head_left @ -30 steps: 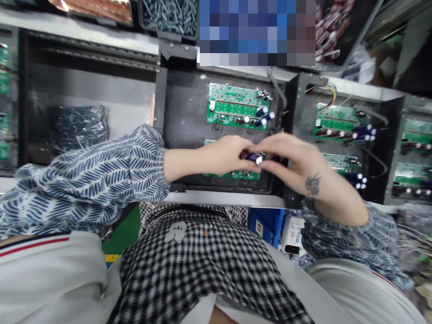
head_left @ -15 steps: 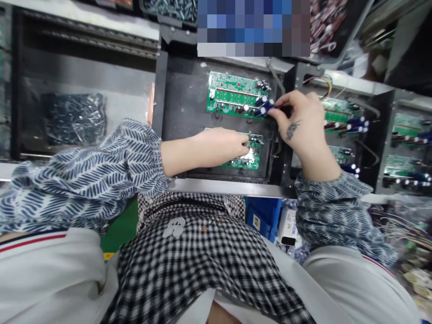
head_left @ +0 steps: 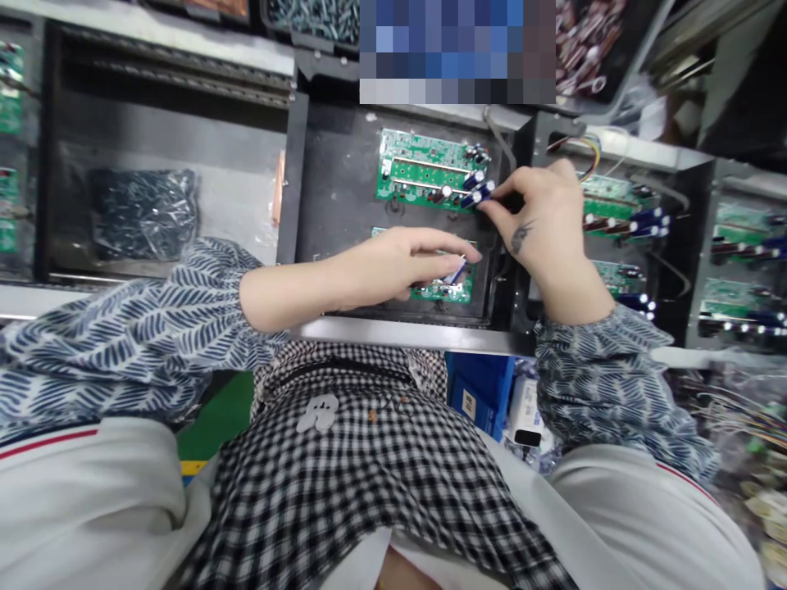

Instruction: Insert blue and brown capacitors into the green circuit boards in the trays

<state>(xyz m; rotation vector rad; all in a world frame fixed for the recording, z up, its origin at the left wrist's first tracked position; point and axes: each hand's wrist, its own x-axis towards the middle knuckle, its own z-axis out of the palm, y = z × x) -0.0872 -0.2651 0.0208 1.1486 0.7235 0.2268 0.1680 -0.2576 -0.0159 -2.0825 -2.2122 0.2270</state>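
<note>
Two green circuit boards lie in the dark tray in front of me. At the right end of the upper circuit board (head_left: 424, 147), my right hand (head_left: 544, 229) pinches a blue capacitor (head_left: 485, 191) between thumb and fingertips. Another blue capacitor (head_left: 472, 179) stands just beside it on the board. My left hand (head_left: 406, 266) is over the lower circuit board (head_left: 427, 292) and hides much of it. Between its thumb and fingers is a small blue capacitor (head_left: 456, 270) with thin leads.
More populated boards (head_left: 611, 192) stand in trays to the right. A clear bag of dark parts (head_left: 144, 213) lies in the left compartment. Bins of screws (head_left: 316, 18) and brown parts (head_left: 590, 41) sit at the back. A metal rail (head_left: 406, 334) runs along the front.
My left hand has turned and its fingers have extended, bringing a blue capacitor into sight. My right hand has shifted slightly left and stays at the upper board's right end.
</note>
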